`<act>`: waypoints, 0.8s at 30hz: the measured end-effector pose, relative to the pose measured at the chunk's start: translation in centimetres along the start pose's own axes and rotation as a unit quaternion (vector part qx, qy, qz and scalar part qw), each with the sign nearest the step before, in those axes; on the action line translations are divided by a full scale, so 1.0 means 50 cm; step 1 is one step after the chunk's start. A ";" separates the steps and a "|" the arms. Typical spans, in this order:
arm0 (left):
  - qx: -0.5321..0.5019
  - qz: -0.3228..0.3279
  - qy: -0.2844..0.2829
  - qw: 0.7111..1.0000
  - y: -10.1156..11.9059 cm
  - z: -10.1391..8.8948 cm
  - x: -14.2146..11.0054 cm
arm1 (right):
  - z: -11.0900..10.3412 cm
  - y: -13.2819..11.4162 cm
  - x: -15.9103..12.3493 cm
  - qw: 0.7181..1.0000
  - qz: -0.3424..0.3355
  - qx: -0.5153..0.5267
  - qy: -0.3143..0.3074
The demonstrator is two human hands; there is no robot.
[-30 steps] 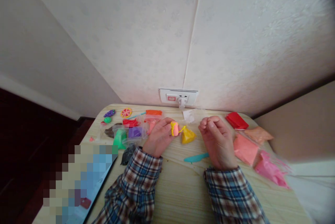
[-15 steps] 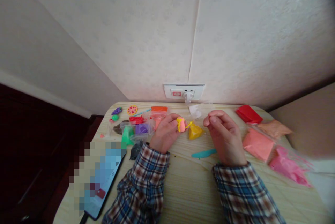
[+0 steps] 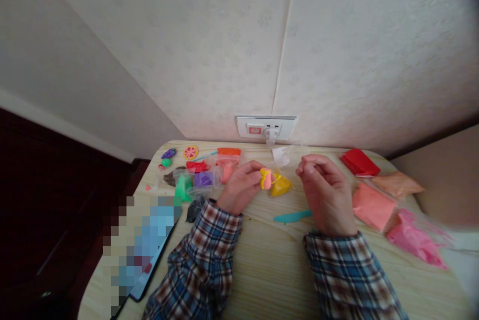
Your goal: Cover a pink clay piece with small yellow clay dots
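My left hand pinches a small pink and yellow clay piece between thumb and fingers, above the table. A thin yellow strand sticks out from the piece's right side. My right hand is raised to the right, thumb and fingertips pressed together; whatever they may hold is too small to make out. Between the hands and just behind lies a bag of yellow clay. A turquoise plastic knife rests on the table, its right end passing behind my right hand.
Bags of red, salmon and pink clay lie at right. On the left are green, purple and black clay, a round red-yellow clay disc and a phone. A wall socket is behind.
The view has shifted slightly. My left hand has turned the clay piece a little, and its yellow strand now points more upward. My right hand keeps its pinch.
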State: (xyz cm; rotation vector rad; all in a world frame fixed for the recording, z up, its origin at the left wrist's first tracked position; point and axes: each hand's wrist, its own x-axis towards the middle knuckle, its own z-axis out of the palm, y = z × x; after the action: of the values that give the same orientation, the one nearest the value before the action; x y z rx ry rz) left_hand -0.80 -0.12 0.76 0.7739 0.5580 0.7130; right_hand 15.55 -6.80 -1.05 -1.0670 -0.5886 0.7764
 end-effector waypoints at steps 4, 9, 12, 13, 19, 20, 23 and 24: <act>0.002 0.003 -0.006 1.000 -0.003 0.004 0.002 | 0.002 0.000 -0.002 1.000 0.007 0.006 -0.011; 0.002 0.005 -0.008 1.000 -0.004 0.006 0.004 | 0.001 0.002 -0.005 1.000 -0.006 0.009 -0.024; 0.003 0.006 -0.011 1.000 -0.006 0.004 0.004 | -0.001 0.004 -0.004 0.999 -0.026 0.014 -0.024; 0.004 0.006 -0.014 1.000 -0.007 0.003 0.004 | -0.001 0.005 -0.004 0.999 -0.033 0.015 -0.022; 0.014 0.003 -0.036 0.999 -0.013 0.001 0.004 | -0.001 0.003 -0.006 0.998 -0.047 0.010 -0.030; 0.015 0.002 -0.038 0.999 -0.013 0.000 0.005 | -0.001 0.002 -0.007 0.998 -0.043 0.005 -0.039; 0.018 -0.002 -0.040 0.999 -0.013 0.001 0.006 | 0.001 -0.001 -0.008 0.997 -0.036 -0.014 -0.073; 0.020 -0.003 -0.040 0.999 -0.013 0.002 0.006 | 0.002 -0.001 -0.009 0.996 -0.035 -0.021 -0.085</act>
State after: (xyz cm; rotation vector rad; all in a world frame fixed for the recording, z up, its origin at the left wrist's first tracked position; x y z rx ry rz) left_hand -0.30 -0.26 0.23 0.8335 0.5029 0.6651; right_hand 15.23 -7.11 -0.97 -1.0194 -0.7869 0.8019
